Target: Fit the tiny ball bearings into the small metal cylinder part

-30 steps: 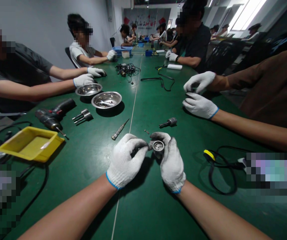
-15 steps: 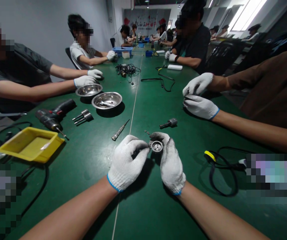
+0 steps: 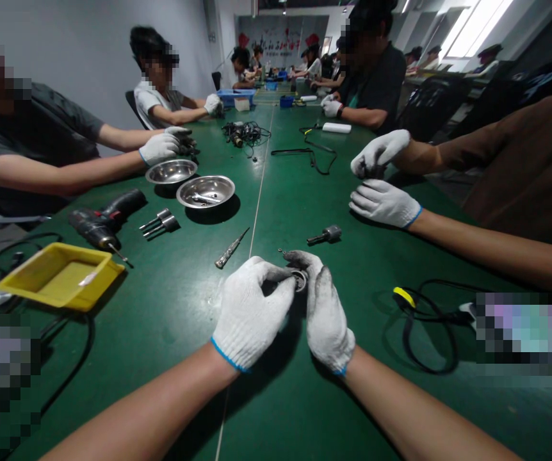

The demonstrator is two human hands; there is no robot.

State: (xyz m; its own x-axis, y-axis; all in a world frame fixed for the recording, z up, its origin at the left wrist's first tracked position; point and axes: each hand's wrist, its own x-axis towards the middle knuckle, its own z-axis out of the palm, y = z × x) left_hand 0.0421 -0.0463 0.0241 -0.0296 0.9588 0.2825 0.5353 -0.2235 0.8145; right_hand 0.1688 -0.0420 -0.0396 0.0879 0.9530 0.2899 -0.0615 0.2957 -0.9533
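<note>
A small round metal housing point(image 3: 300, 282) with parts inside its rim sits in my gloved right hand point(image 3: 330, 323), whose fingers curl round its far and right sides. My left hand point(image 3: 255, 312), also in a white glove with blue trim, is closed in a pinch. Its darkened fingertips are over the left of the housing and cover part of it; what they hold is hidden. Just beyond the right fingertips lie tiny metal pieces point(image 3: 280, 250). A screwdriver point(image 3: 231, 250) rests to the left, and a dark cylindrical metal part with prongs point(image 3: 324, 235) lies behind my hands.
To the left are a yellow tray point(image 3: 59, 298), a power drill point(image 3: 105, 218), a pronged metal part point(image 3: 161, 223) and two steel bowls, the nearer point(image 3: 205, 205) holding a wrench. A looped black cable point(image 3: 405, 336) lies right. Co-workers' gloved hands point(image 3: 384, 203) are on both sides.
My left hand has moved right, its fingertips now over the housing and hiding more of it. The right hand has shifted slightly left. Fewer tiny pieces show beyond the fingertips.
</note>
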